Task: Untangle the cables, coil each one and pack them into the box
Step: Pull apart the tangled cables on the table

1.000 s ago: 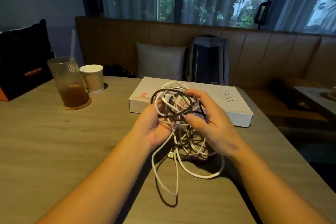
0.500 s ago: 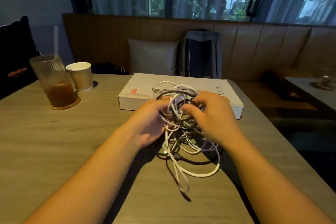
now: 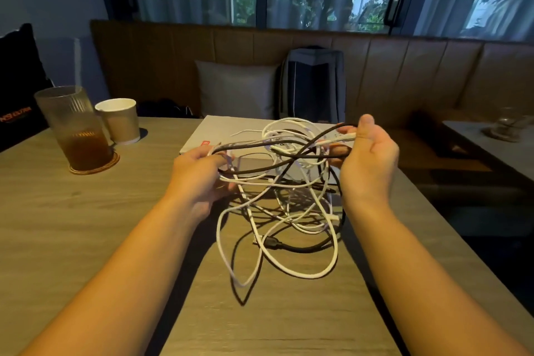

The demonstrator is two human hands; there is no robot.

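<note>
A tangle of white and black cables [image 3: 284, 199] hangs between my two hands above the wooden table [image 3: 86, 225], its lower loops trailing onto the tabletop. My left hand [image 3: 199, 176] grips several strands at the tangle's left side. My right hand [image 3: 365, 159] pinches a white cable end and black strands at the upper right, palm turned inward. A black plug [image 3: 273, 241] lies low in the tangle. The closed white box [image 3: 219, 131] lies flat just behind the cables, partly hidden by them.
A tall ribbed glass of brown drink [image 3: 76, 130] on a coaster and a paper cup [image 3: 120, 120] stand at the left. A black bag [image 3: 17, 89] sits at the far left. Behind the table are a bench, a cushion [image 3: 235, 89] and a backpack [image 3: 313, 84].
My hands have moved apart, spreading the bunched tangle wide. The right hand has shifted right and up with cable strands, and the loops now hang looser over the table.
</note>
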